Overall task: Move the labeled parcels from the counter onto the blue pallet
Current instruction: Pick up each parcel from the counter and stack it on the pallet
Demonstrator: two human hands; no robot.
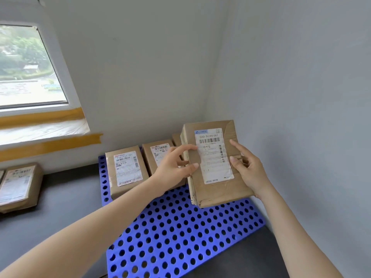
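Both hands held one brown paper-wrapped parcel tilted up above the far right part of the blue perforated pallet, its lower end hanging just over the holes rather than resting flat. The left hand gripped the parcel's left edge, thumb on the face and fingers curled round the side; the right hand cradled the right edge, thumb pressed on the face beside the label and forefinger stretched up along it. That two-sided hold looked meant to keep the printed face toward the person and to steer the parcel into the free spot by the wall corner, to the right of the row already there. Two more parcels lay flat at the pallet's back edge, one at the left and one partly behind the left hand, with a sliver of another behind the held one; all showed their labels upward, so the row seemed to be filling from left to right. A further parcel waited on the grey counter at the far left. The held parcel was creased kraft paper, taped over, with a white shipping label bearing a barcode and the code 600-N249 001.
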